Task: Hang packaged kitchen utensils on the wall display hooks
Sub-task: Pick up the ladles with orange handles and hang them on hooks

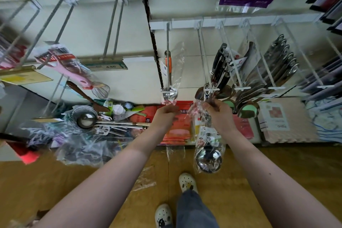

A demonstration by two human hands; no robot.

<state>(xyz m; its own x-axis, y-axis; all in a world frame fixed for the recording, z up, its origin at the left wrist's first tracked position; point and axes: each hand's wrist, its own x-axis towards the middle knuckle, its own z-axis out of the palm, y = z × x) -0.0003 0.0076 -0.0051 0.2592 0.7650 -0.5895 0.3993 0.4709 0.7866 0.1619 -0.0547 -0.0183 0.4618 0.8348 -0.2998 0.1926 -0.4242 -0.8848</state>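
At the left, a heap (87,122) of packets lies below a bare hook (112,24), so we judge most of the hanging is left to do. Our left grip (165,112) pinches the wrapper end of an orange utensil (168,65) already on its hook. Our right grip (217,112) pinches the top of the bagged ladle (208,157) at the tip of the next hook (202,52); we cannot tell whether it is threaded on. That rod looks bare back to the rail (185,23), but knives (219,57) crowd just right of it.
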